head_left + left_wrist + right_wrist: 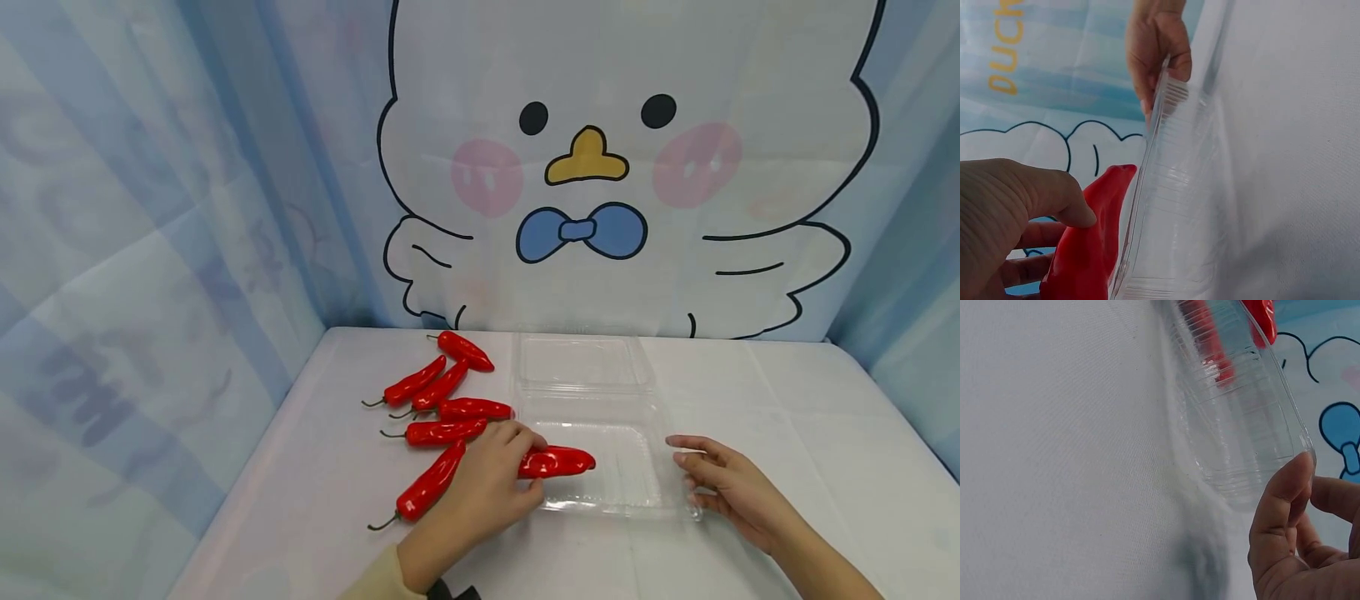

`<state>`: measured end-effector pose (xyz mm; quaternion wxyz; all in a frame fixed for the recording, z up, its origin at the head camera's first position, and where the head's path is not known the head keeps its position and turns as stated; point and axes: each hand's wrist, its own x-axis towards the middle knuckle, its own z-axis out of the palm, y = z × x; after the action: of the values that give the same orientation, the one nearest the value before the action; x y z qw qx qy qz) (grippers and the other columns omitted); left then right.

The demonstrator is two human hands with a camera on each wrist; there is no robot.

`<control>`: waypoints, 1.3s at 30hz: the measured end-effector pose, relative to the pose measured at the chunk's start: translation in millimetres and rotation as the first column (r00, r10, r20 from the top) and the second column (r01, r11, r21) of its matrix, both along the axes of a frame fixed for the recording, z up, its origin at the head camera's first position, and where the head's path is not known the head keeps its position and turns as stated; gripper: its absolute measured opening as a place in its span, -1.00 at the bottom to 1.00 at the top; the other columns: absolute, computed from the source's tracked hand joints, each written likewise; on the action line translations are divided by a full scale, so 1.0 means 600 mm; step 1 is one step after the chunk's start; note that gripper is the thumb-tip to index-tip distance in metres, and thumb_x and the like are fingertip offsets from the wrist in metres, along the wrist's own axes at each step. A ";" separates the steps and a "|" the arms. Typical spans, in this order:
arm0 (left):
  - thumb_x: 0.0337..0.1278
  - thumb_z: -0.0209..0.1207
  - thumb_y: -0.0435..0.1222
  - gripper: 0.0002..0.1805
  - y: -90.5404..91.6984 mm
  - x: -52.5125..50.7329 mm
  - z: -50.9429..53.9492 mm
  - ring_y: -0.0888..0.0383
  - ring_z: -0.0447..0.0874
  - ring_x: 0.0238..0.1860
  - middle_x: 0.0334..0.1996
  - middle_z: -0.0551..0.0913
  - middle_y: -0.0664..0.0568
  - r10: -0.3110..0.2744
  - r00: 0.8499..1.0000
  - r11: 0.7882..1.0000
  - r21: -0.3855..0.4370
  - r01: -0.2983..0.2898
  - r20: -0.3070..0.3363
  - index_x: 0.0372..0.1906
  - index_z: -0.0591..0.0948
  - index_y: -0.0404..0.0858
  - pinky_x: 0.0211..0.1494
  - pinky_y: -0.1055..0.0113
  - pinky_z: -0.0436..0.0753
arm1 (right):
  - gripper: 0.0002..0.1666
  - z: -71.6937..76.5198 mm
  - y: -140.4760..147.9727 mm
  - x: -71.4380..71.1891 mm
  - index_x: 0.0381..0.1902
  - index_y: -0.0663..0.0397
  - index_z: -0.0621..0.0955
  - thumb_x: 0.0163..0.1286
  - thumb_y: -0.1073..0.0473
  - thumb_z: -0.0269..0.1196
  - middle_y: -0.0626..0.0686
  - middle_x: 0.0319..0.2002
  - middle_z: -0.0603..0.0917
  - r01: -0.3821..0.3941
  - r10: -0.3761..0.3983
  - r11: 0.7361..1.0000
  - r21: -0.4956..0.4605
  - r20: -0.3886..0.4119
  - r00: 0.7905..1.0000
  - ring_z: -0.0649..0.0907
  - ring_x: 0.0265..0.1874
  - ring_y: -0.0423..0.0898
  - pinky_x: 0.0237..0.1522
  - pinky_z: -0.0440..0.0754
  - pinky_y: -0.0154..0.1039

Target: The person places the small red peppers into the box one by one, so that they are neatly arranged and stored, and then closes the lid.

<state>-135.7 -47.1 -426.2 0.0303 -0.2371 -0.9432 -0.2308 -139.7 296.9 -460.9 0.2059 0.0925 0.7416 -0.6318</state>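
My left hand (pixel 491 475) holds a glossy red chili pepper (pixel 558 462) over the near left part of a clear plastic clamshell box (pixel 630 446). In the left wrist view, the thumb and fingers grip the pepper (pixel 1082 256) just beside the box's rim (pixel 1141 194); its stem end is hidden. My right hand (pixel 735 492) is at the box's right side. The right wrist view shows its thumb and a finger pinching the near right corner of the box (pixel 1247 437). The box lies opened flat, with its lid (pixel 581 362) toward the back.
Several more red chili peppers (pixel 427 487) lie left of the box on the white-covered table (pixel 315 467), most with stems pointing left. A curtain (pixel 577 275) with a cartoon duck print hangs along the table's back edge, and blue curtains (pixel 150 250) flank the sides.
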 end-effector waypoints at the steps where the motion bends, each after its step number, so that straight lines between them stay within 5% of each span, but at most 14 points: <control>1: -0.27 0.60 -0.15 -0.34 0.001 0.000 0.000 0.15 0.57 0.11 0.06 0.66 0.12 -0.002 1.000 1.000 -0.006 0.002 0.000 0.11 0.65 -0.02 0.16 0.09 0.71 | -0.30 0.000 0.000 0.000 0.52 0.21 0.25 0.61 0.00 0.15 -0.08 -0.27 0.49 0.000 0.000 1.000 0.001 0.003 1.000 0.53 -0.32 -0.22 -0.27 0.69 -0.31; 29: -0.17 0.58 -0.18 -0.42 0.037 -0.008 -0.003 0.29 0.53 -0.06 0.00 0.68 0.15 -0.105 0.994 0.994 0.038 0.105 -0.010 0.09 0.66 -0.04 0.00 0.46 0.61 | -0.30 0.004 -0.001 0.003 0.51 0.20 0.27 0.60 -0.01 0.18 -0.03 -0.20 0.50 -0.002 0.002 1.000 0.013 -0.002 1.000 0.55 -0.28 -0.19 -0.23 0.71 -0.34; 39: -0.05 0.53 -0.17 -0.48 0.048 -0.007 -0.014 0.30 0.51 -0.05 0.01 0.69 0.19 -0.122 0.992 0.992 0.021 0.122 0.031 0.10 0.65 -0.02 0.00 0.47 0.61 | -0.30 0.005 -0.001 0.003 0.51 0.19 0.28 0.59 -0.02 0.18 -0.04 -0.20 0.50 -0.004 0.004 1.000 0.005 0.006 1.000 0.55 -0.29 -0.20 -0.25 0.70 -0.34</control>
<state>-140.2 -18.5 -434.5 0.0029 -0.2902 -0.9251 -0.2449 -137.7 296.1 -458.2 0.2089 0.0934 0.7429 -0.6291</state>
